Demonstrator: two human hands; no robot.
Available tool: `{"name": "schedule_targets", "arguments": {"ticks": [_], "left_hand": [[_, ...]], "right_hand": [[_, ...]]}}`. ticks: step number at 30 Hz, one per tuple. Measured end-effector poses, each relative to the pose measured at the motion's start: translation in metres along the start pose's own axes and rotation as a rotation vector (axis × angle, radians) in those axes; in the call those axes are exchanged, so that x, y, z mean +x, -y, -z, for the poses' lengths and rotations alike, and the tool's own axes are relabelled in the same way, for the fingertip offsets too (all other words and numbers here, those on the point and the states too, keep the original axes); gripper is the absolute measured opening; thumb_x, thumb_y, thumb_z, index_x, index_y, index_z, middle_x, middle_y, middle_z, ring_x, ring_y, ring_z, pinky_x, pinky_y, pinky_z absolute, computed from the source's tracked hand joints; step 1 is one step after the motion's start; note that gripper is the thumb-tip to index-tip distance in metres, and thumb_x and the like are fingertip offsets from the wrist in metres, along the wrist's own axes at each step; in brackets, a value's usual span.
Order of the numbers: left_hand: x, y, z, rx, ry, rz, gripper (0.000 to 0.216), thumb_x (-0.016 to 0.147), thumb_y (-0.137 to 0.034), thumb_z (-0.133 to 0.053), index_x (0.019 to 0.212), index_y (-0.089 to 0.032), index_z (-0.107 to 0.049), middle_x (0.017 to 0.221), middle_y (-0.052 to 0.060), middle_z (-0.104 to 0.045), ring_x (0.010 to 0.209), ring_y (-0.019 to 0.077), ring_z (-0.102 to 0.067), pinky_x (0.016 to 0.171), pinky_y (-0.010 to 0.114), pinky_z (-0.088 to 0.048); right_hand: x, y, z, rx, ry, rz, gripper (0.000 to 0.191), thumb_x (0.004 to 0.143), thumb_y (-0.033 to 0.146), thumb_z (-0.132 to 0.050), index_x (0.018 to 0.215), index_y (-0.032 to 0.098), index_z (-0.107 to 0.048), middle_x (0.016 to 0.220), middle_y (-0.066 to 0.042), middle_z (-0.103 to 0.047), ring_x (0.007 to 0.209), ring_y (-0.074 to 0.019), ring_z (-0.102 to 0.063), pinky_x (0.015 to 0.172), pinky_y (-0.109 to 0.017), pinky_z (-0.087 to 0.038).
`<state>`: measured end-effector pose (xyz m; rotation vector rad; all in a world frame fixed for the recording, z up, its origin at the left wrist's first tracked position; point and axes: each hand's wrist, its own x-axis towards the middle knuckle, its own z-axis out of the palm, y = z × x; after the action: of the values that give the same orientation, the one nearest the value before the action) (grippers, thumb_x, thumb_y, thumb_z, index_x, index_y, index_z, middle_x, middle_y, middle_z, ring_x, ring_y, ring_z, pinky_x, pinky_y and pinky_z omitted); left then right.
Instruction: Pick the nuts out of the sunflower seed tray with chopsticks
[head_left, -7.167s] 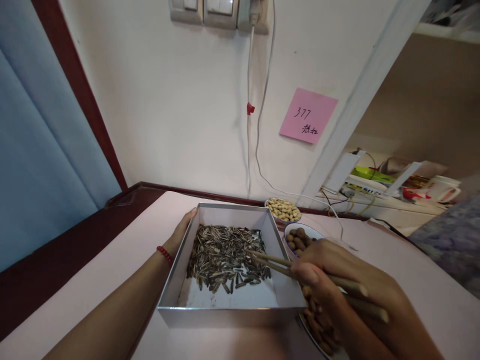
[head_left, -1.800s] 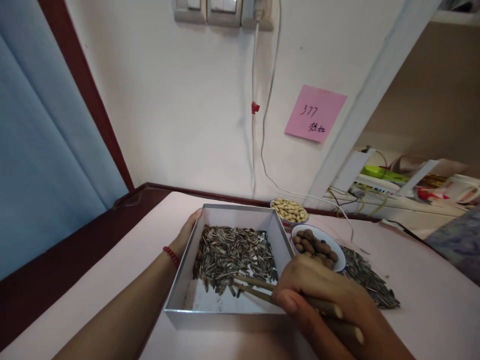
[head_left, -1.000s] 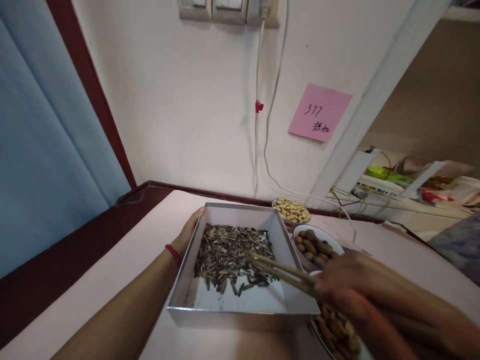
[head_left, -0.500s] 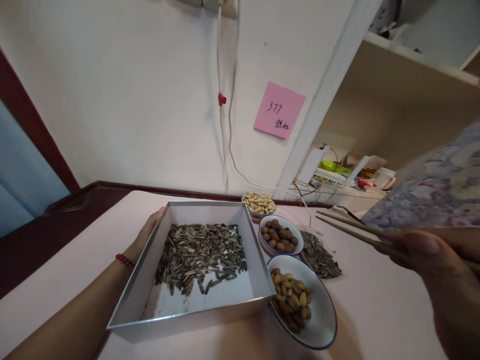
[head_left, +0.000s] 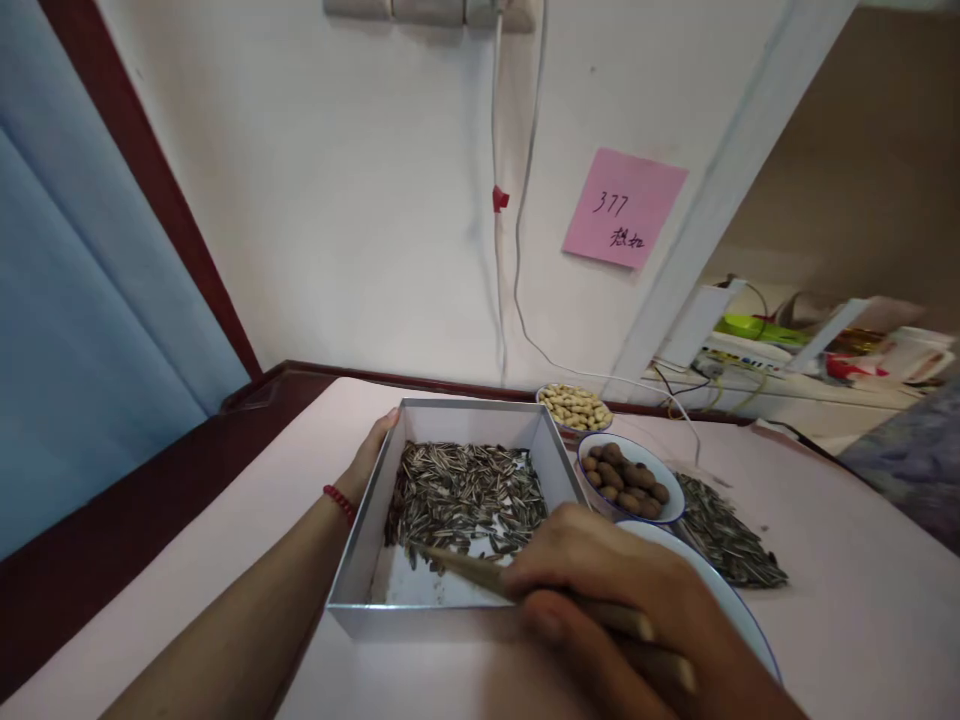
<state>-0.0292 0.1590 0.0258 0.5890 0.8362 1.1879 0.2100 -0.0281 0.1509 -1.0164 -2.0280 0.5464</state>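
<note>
The right hand (head_left: 622, 600) is closed around a pair of wooden chopsticks (head_left: 480, 572) — the fingers wrap the upper shafts, and the tips reach leftward into the white square box (head_left: 360, 540), ending at the near edge of the sunflower seeds (head_left: 465, 495) lying inside. Whether a seed is pinched between the tips cannot be told. The seeds cover the far and middle part of the box floor; the near strip of the floor is bare.

The left hand (head_left: 369, 462) rests against the outside of the box's left wall, fingers curled at the far left corner, holding the box. A red bead bracelet (head_left: 339, 502) sits on that wrist.

To the right of the box, on the pale pink table (head_left: 862, 600), three dishes stand in a row running away from the person. The nearest, a blue-rimmed white dish (head_left: 739, 610), is largely covered by the right hand, so its contents cannot be seen. Beyond it is a dish of brown nuts (head_left: 626, 478), just beside the box's right wall. Farthest is a dish of pale peanuts (head_left: 574, 408) at the wall. A loose heap of sunflower seeds (head_left: 724, 530) lies directly on the table — right of the brown nuts.

On the wall, a pink sticky note (head_left: 624, 222) carries handwriting, and a white cable (head_left: 517, 250) hangs from the socket.
</note>
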Motion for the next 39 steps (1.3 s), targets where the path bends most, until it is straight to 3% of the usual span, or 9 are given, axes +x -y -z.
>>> {"name": "schedule_targets", "arguments": {"ticks": [3, 5, 9, 15, 26, 33, 39], "left_hand": [[0.000, 0.001, 0.001, -0.007, 0.015, 0.005, 0.030, 0.100, -0.040, -0.059, 0.093, -0.013, -0.071, 0.061, -0.003, -0.066, 0.046, 0.0107, -0.058, 0.051, 0.024, -0.048], [0.000, 0.001, 0.000, -0.016, 0.019, -0.003, 0.030, 0.099, -0.040, -0.059, 0.095, -0.013, -0.071, 0.065, -0.002, -0.068, 0.048, 0.0106, -0.060, 0.052, 0.024, -0.049], [0.000, 0.002, -0.003, -0.027, 0.019, -0.026, 0.030, 0.100, -0.041, -0.060, 0.099, -0.013, -0.071, 0.076, 0.000, -0.072, 0.056, 0.0112, -0.064, 0.056, 0.025, -0.051], [-0.001, 0.004, -0.001, -0.029, 0.025, -0.021, 0.033, 0.100, -0.044, -0.059, 0.097, -0.013, -0.070, 0.074, -0.001, -0.071, 0.055, 0.0108, -0.062, 0.058, 0.026, -0.052], [-0.002, 0.004, 0.000, -0.036, 0.050, -0.031, 0.028, 0.096, -0.041, -0.064, 0.102, -0.015, -0.072, 0.077, 0.001, -0.075, 0.058, 0.0136, -0.067, 0.061, 0.027, -0.053], [-0.003, 0.005, 0.001, -0.039, 0.035, -0.022, 0.028, 0.099, -0.040, -0.061, 0.093, -0.015, -0.072, 0.062, -0.004, -0.067, 0.048, 0.0110, -0.059, 0.059, 0.026, -0.052], [-0.004, 0.003, -0.001, -0.043, 0.052, -0.023, 0.031, 0.092, -0.041, -0.068, 0.102, -0.013, -0.074, 0.073, 0.003, -0.075, 0.068, 0.0187, -0.072, 0.069, 0.030, -0.056]], "right_hand": [[0.006, -0.010, -0.012, 0.066, 0.176, -0.094, 0.025, 0.106, 0.033, -0.052, 0.089, 0.023, -0.067, 0.087, 0.000, -0.065, 0.077, -0.0122, -0.065, 0.068, -0.023, -0.049], [0.007, -0.015, -0.015, 0.054, 0.198, -0.138, 0.028, 0.107, 0.033, -0.048, 0.087, 0.023, -0.064, 0.088, 0.000, -0.063, 0.079, -0.0116, -0.063, 0.069, -0.024, -0.047], [0.005, -0.019, -0.012, -0.014, 0.151, -0.142, 0.032, 0.108, 0.033, -0.040, 0.085, 0.022, -0.059, 0.087, 0.000, -0.060, 0.080, -0.0127, -0.062, 0.070, -0.025, -0.046], [0.007, -0.020, -0.016, -0.005, 0.177, -0.149, 0.031, 0.108, 0.030, -0.039, 0.083, 0.021, -0.057, 0.087, -0.001, -0.061, 0.080, -0.0137, -0.062, 0.069, -0.026, -0.045], [0.007, -0.025, -0.021, 0.022, 0.082, -0.118, 0.033, 0.108, 0.030, -0.039, 0.080, 0.021, -0.054, 0.081, 0.000, -0.059, 0.075, -0.0132, -0.059, 0.067, -0.026, -0.044], [0.007, -0.021, -0.019, 0.056, 0.096, -0.142, 0.032, 0.108, 0.031, -0.039, 0.082, 0.022, -0.055, 0.082, 0.001, -0.058, 0.076, -0.0120, -0.060, 0.067, -0.024, -0.044], [0.010, -0.027, -0.028, 0.049, 0.072, -0.108, 0.033, 0.107, 0.030, -0.039, 0.078, 0.021, -0.052, 0.080, 0.001, -0.057, 0.073, -0.0122, -0.059, 0.066, -0.025, -0.043]]}}
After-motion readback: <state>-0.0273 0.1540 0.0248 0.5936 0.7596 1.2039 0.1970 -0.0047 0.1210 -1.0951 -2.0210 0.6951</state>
